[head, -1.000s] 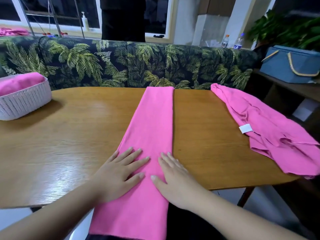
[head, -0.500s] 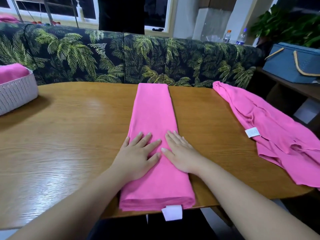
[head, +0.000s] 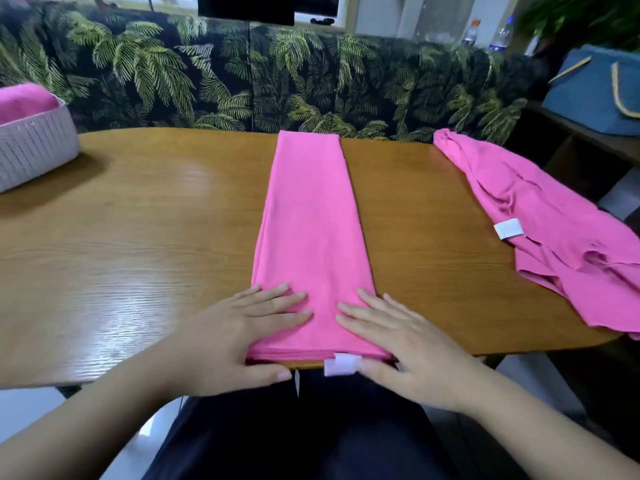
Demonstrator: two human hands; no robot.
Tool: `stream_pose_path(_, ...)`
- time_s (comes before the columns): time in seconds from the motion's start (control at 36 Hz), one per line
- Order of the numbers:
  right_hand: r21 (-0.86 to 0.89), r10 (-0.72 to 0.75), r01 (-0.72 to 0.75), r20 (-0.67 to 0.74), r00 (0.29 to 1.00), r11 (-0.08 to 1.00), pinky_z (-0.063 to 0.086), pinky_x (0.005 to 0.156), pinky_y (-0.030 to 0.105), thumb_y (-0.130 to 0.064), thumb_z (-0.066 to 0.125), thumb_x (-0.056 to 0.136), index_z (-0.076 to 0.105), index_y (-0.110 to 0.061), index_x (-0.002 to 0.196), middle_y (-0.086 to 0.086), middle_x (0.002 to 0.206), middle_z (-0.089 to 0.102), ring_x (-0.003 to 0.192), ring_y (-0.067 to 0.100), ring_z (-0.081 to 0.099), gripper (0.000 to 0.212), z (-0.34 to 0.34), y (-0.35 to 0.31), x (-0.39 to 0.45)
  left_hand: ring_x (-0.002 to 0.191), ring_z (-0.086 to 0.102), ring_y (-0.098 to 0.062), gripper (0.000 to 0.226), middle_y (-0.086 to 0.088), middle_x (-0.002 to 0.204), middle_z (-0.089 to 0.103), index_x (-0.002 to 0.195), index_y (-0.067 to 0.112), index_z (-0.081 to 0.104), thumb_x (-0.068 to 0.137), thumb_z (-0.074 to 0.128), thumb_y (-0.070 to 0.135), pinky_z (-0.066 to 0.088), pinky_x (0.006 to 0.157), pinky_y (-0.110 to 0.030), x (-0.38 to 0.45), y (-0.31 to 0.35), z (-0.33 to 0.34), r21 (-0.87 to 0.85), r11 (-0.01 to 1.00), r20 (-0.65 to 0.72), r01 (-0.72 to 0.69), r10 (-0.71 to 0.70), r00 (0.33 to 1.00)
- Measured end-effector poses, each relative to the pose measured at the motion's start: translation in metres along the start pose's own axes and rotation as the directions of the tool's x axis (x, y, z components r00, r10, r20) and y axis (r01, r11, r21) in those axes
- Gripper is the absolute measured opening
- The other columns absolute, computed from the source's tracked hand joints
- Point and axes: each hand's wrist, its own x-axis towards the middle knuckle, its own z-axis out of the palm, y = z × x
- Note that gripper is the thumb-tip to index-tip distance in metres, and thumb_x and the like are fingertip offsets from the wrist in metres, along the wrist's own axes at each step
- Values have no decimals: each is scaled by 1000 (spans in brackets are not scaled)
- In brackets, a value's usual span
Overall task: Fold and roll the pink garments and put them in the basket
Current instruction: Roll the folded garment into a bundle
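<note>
A pink garment (head: 311, 220), folded into a long narrow strip, lies down the middle of the wooden table (head: 138, 237). Its near end is at the table's front edge, where a white label (head: 341, 363) sticks out. My left hand (head: 242, 334) lies flat on the near left corner, thumb along the edge below. My right hand (head: 398, 341) lies flat on the near right corner, thumb beside the label. A second pink garment (head: 540, 230) lies loose and crumpled at the table's right end. The white woven basket (head: 34, 150) stands at the far left with a pink roll (head: 24, 102) in it.
A palm-print sofa (head: 242, 81) runs behind the table. A blue bag (head: 595, 91) sits on a shelf at the right, with bottles (head: 471, 31) beyond. Bare wood lies between the basket and the folded strip.
The strip was slid fully onto the table. Both hands have moved back along it from its middle to its near end, thumbs now at the edge.
</note>
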Motion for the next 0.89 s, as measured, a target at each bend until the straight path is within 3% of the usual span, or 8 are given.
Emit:
stream_pose_path(0.25,309,84,22,-325,942,951,17,115,18,-71,46,81,52,-41,127,-49,124,41,134,-14,28,55,17,3,-5,134,35,6,56,26,137,47,125,45,58,76,57,73,26,109,-17,-8,1,10,-159,987,-246,21,-60,968)
stream_pose_path(0.31,397,154,-3,-350,924,918,25,113,19,-56,61,82,60,-44,115,-53,114,46,129,-15,36,35,19,4,-4,124,46,0,54,25,127,51,119,43,61,76,57,75,34,102,-20,-8,1,11,-159,987,-277,26,-70,958)
stream_pose_path(0.36,447,209,-25,-367,907,894,31,109,19,-42,66,82,63,-48,104,-51,107,52,124,-15,41,22,20,3,-2,118,50,-4,52,24,121,52,115,41,63,75,59,75,37,99,-22,-7,1,11,-160,987,-291,22,-69,954)
stream_pose_path(0.44,464,268,-44,-430,862,885,32,101,10,-51,54,81,73,-34,93,-30,100,66,116,-11,49,28,20,-5,6,117,50,-3,50,24,118,53,112,41,63,74,61,74,38,98,-22,-7,1,10,-162,987,-308,21,-71,949)
stream_pose_path(0.56,405,262,-54,-479,837,913,31,89,4,-50,43,85,70,-18,86,-14,92,67,103,0,52,41,19,-15,10,116,52,-2,44,24,115,55,106,40,63,75,62,71,40,96,-24,-7,2,11,-193,981,-327,26,-89,941)
stream_pose_path(0.72,417,331,-142,-425,842,898,28,88,1,-37,49,87,68,-17,88,-12,97,65,108,2,51,27,20,-19,9,114,55,2,36,20,112,62,100,34,64,84,54,65,44,94,-21,-10,5,15,-143,990,-410,-2,-58,910)
stream_pose_path(0.83,449,374,-178,-397,838,876,31,83,3,-28,60,90,60,-27,89,-18,98,56,100,-5,47,1,20,-24,9,111,58,-2,44,10,110,68,101,22,71,90,47,57,45,93,-20,-12,11,16,22,999,-442,24,-12,897)
stream_pose_path(0.89,460,369,-163,-403,838,873,35,81,7,-22,62,90,51,-40,89,-23,100,50,102,-8,44,21,21,-26,7,108,61,-6,40,11,108,68,106,24,69,90,47,53,46,90,-23,-12,15,13,101,995,-426,16,29,904)
